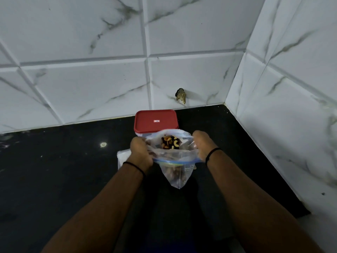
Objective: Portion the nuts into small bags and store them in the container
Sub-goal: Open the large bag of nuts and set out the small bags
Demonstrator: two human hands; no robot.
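I hold a clear zip bag (176, 172) with a blue seal strip above the black counter. My left hand (141, 152) grips its left side and my right hand (202, 146) grips its right side, holding the mouth spread wide. Mixed nuts (170, 142), cashews among them, show through the opening. Just behind the bag stands a clear container with a red lid (156, 120), shut. A small stack of empty clear bags (123, 158) lies on the counter, partly hidden behind my left wrist.
The black counter (63, 161) runs into a corner of white marble-look tiled walls (91, 79) at the back and on the right. A rough hole (180, 95) shows low in the back wall. The counter's right edge ends near the right wall.
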